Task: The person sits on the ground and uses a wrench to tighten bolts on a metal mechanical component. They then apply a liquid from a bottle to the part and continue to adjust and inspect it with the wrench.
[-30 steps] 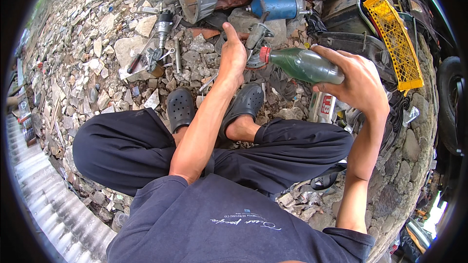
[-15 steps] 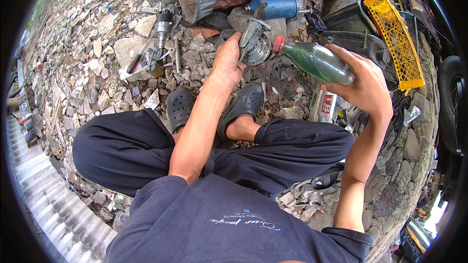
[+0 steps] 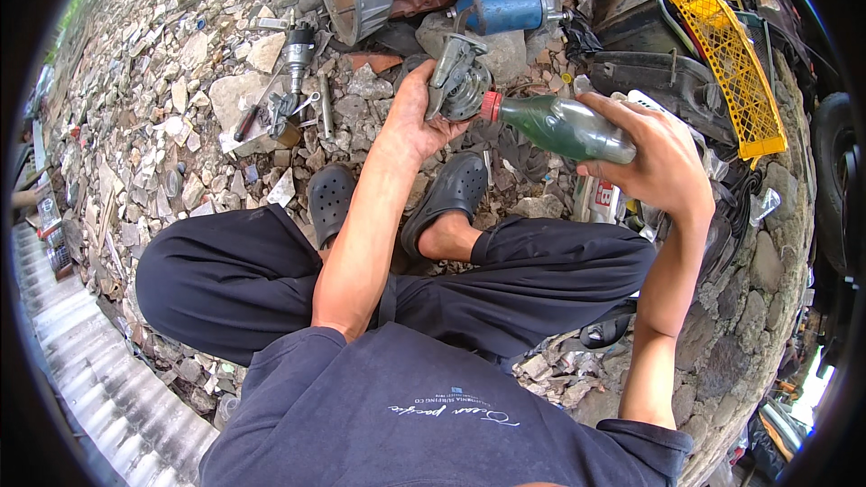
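Over the rubble ground [image 3: 189, 99], a yellow plastic crate [image 3: 727, 68] sits near the far right corner, and a blue metal cylinder [image 3: 501, 7] lies toward the far edge. Between them and the person, the right hand [image 3: 649, 144] grips a green bottle [image 3: 564, 126] tilted on its side. The left hand's [image 3: 417, 117] fingers curl around a flanged metal part [image 3: 465, 86]. The bottle's red cap [image 3: 491, 106] is right at that part; whether they touch, I can't tell.
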